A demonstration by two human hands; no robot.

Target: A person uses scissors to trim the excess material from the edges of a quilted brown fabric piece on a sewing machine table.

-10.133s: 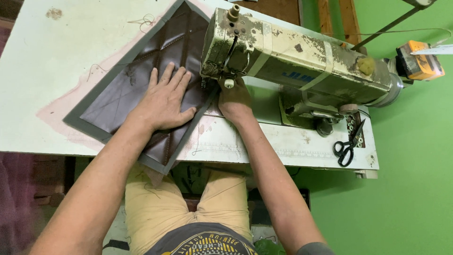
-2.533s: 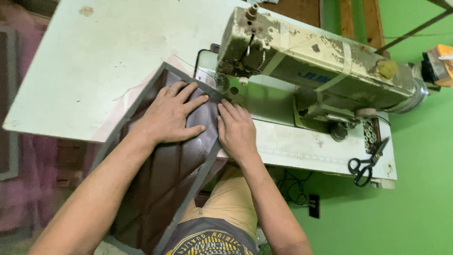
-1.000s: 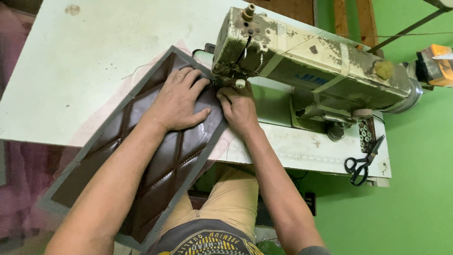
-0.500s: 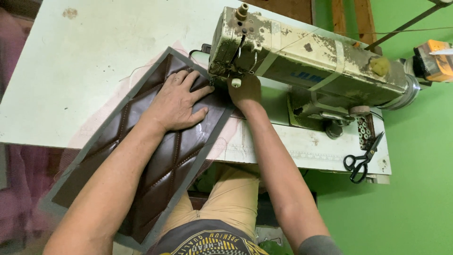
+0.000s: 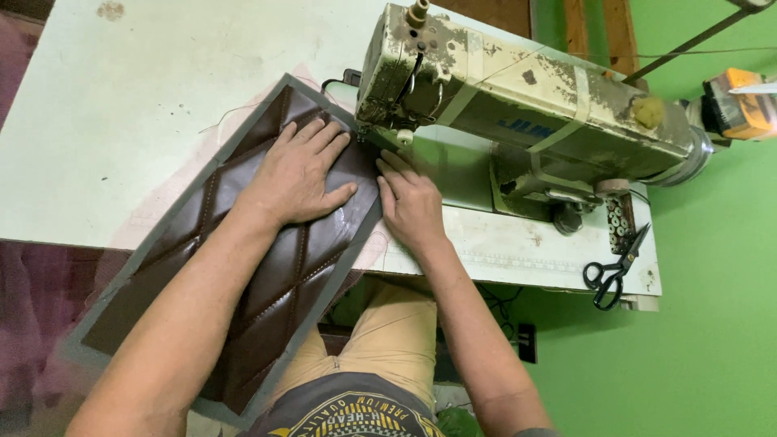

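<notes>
At the left, a brown quilted leatherette panel point(image 5: 243, 267) with a grey border lies slantwise over the front edge of the pale surface point(image 5: 121, 121), its lower end hanging off toward the person's lap and its upper corner tucked under the head of the sewing machine point(image 5: 518, 105). The left hand point(image 5: 295, 174) lies flat on the panel's upper part, fingers spread, a pressing palm and no closed grip on anything. Just beside it, the right hand point(image 5: 413, 206) rests open on the panel's right border and the machine bed, fingertips pointing up toward the needle area below the worn cream head; it too clasps nothing. Farther right, black scissors point(image 5: 615, 271) lie near the surface's right front corner, well apart from both hands, beside a small rack of bobbins point(image 5: 621, 226). The risk, as I judge it, is the right fingertips sitting so close to the needle: a slip forward could put them under it. The overhanging weight of the panel could also drag the edge askew and pull a seam off line
</notes>
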